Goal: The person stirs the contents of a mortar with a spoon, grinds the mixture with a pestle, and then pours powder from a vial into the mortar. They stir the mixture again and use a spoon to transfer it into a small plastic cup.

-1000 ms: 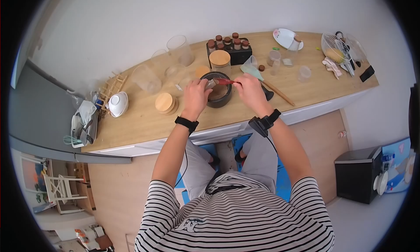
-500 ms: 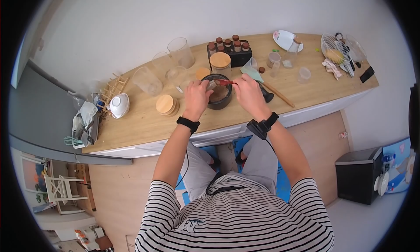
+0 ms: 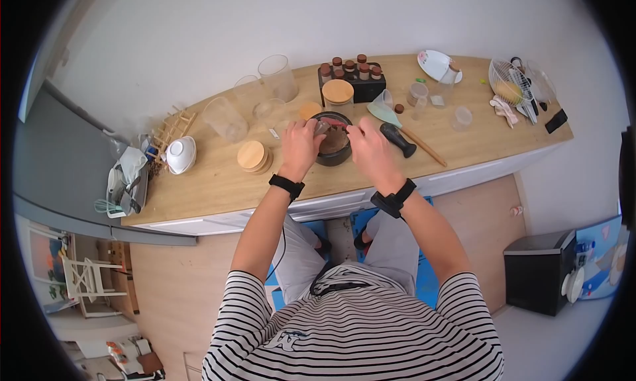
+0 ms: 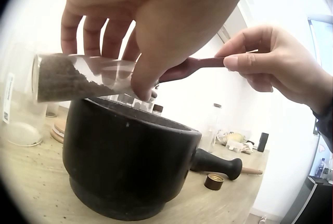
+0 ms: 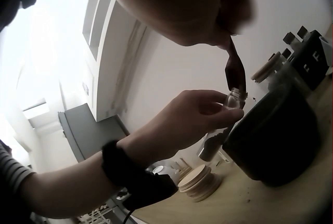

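My left hand [image 3: 301, 148] grips a small clear glass bottle [image 4: 62, 81] partly filled with brown powder. It lies nearly level over the black mortar [image 4: 130, 156], its mouth towards the right hand. Between thumb and fingers, my right hand [image 3: 374, 154] pinches the handle of a dark red small spoon [image 4: 184, 69]. The spoon's head is right at the bottle's mouth in the right wrist view, with a few dark crumbs beside it. Brown powder [image 3: 336, 141] shows inside the mortar. To the right of the mortar, the black pestle [image 3: 397, 139] lies on the counter.
Behind the mortar stand a wooden-lidded jar [image 3: 338, 93] and a black rack [image 3: 368, 90] of brown-capped bottles. A loose brown cap [image 4: 214, 182] and a green spatula [image 3: 384, 113] lie to the right. Leftward are stacked wooden lids [image 3: 253, 156] and clear glass jars [image 3: 226, 119].
My right hand has shifted slightly left and towards me with the spoon, uncovering more of the pestle. The left hand still holds the bottle over the mortar.
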A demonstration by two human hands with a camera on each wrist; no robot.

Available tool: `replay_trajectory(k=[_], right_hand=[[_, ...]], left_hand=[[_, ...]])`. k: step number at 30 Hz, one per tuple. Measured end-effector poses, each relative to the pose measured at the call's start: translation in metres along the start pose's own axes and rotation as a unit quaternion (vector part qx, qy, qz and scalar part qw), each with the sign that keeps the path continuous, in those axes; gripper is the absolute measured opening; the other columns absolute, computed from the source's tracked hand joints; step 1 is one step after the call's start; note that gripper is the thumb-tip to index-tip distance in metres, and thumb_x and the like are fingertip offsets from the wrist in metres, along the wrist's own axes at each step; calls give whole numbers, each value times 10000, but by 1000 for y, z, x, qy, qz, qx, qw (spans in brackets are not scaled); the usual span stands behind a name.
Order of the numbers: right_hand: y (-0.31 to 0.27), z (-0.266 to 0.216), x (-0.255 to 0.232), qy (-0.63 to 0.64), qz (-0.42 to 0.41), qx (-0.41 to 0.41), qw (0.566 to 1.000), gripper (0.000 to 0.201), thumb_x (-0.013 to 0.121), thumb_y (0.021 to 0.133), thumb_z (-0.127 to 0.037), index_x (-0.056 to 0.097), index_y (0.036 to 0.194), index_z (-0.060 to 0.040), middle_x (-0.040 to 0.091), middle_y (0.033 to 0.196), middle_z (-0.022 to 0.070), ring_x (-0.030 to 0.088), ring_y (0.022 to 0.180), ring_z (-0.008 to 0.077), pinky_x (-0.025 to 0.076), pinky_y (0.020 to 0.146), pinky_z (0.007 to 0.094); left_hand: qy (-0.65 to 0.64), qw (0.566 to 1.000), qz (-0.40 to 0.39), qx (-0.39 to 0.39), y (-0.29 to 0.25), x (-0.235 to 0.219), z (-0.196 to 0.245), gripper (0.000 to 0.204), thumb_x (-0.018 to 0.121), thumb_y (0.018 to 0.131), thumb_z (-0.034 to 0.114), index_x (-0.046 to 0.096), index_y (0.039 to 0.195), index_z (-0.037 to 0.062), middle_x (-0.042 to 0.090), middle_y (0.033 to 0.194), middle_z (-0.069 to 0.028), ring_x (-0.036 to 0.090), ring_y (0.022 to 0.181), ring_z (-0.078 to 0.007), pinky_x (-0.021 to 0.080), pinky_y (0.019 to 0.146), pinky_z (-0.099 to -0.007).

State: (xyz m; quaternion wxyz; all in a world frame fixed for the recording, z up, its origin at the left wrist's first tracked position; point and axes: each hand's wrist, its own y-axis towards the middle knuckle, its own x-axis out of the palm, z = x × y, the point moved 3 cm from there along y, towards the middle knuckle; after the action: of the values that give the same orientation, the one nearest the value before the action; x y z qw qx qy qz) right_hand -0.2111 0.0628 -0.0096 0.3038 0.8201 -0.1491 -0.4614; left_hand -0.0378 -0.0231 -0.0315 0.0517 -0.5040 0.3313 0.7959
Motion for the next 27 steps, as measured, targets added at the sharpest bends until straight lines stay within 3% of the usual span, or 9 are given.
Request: replay_trajectory(k=[3,6,9,12,15,18,21,27], right_hand=[[-4,-8,1,0,10,-21,1000,113,655,925,-30,649,1037,-12,561,950,144,647,853,370,543,708,466],[1,2,-4,47,55,30,997,116,677,919,-43,669,1031,-15,579,952,148,650,866,384,541,723,465],[12,21,-9,24,13,84,996,112,701,920,-59,703,1016,-2,606,921,166,645,839,400,519,709,474],[17,39,1,17,-56,60,996,115,707,908,-67,709,1009,-12,623,931,165,645,857,395,521,735,484],[26,39,15,-12,-102,10,995,95,715,898,-69,703,978,-20,610,936,149,647,867,383,524,748,487],[31,34,35,-6,-81,-36,996,69,718,884,-63,692,936,-27,592,941,132,650,868,368,525,750,479],[27,28,48,24,-79,-117,990,54,715,871,-54,681,907,-32,576,939,121,650,851,358,525,732,476],[30,34,26,19,-180,-117,976,102,650,814,26,651,902,-27,583,987,120,655,956,332,547,763,466]], left_hand=[[-10,1000,10,0,-1,-1,-2,335,835,790,168,718,1087,64,709,967,-125,647,958,-350,502,798,-465],[-65,998,23,-13,-1,2,-10,322,838,808,176,713,1067,33,711,928,-150,656,919,-374,518,792,-473],[-146,987,26,-60,1,-1,-17,337,842,825,175,704,1072,-7,719,903,-188,677,870,-392,544,770,-457],[-197,973,30,-114,9,0,-27,374,847,834,176,693,1104,-33,738,929,-211,711,853,-374,561,754,-434],[-222,968,62,-104,20,-11,-27,415,857,834,190,687,1131,-44,748,954,-221,734,850,-351,572,745,-412],[-238,961,26,-139,26,-16,-28,415,838,880,204,676,1173,-42,764,994,-179,743,914,-255,586,804,-357],[-307,940,25,-144,24,-15,-32,383,820,899,170,674,1185,-38,768,998,-156,746,923,-224,591,813,-338],[-365,917,38,-155,18,-11,-41,328,806,907,122,678,1170,-26,769,982,-104,737,921,-187,581,820,-318]])
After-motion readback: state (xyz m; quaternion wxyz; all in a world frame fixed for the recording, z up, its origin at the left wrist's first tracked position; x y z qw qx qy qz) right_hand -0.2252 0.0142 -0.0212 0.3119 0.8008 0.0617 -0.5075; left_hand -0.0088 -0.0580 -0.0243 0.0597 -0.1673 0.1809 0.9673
